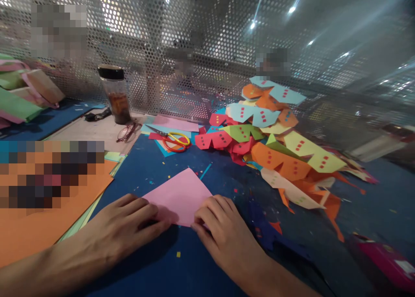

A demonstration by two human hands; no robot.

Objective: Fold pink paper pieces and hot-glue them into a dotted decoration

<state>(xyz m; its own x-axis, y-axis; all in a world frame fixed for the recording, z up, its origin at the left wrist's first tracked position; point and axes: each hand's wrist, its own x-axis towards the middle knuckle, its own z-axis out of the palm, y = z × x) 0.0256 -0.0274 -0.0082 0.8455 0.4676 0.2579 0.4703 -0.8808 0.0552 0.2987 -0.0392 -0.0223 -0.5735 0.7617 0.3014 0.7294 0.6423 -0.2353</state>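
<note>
A sheet of pink paper (184, 195), folded to a triangle-like shape with its point away from me, lies on the blue tabletop. My left hand (129, 223) is at its left side, fingers curled over the edge and thumb along the near edge. At the near right corner my right hand (218, 228) has its fingers bent and closed on the paper, thumb underneath or beside the edge. Just beyond the paper are scissors (178, 141) with red and yellow handles, resting on coloured paper pieces. Small paper scraps are scattered around.
To the right rises a heap of cut and folded coloured paper shapes (282, 156). Orange sheets (74, 219) are stacked at left. Behind stand a lidded jar of dark drink (118, 100) and glasses (127, 132). A perforated metal panel (201, 33) bounds the back; a magenta object (387, 262) lies at right.
</note>
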